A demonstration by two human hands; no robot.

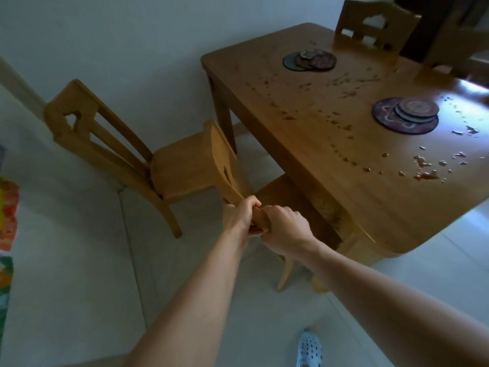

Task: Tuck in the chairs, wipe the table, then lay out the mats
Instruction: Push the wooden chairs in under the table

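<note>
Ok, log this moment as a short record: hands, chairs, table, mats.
left hand: grips the top rail of the near chair
right hand: grips the same rail, beside the left hand
near chair: seat partly under the table
second chair: stands clear of the table's end, not tucked in
far chair: close against the table's far side
table: not wiped, wet spots scattered over the top
far mat stack: round mats, piled
near mat stack: round mats, piled, not laid out
</note>
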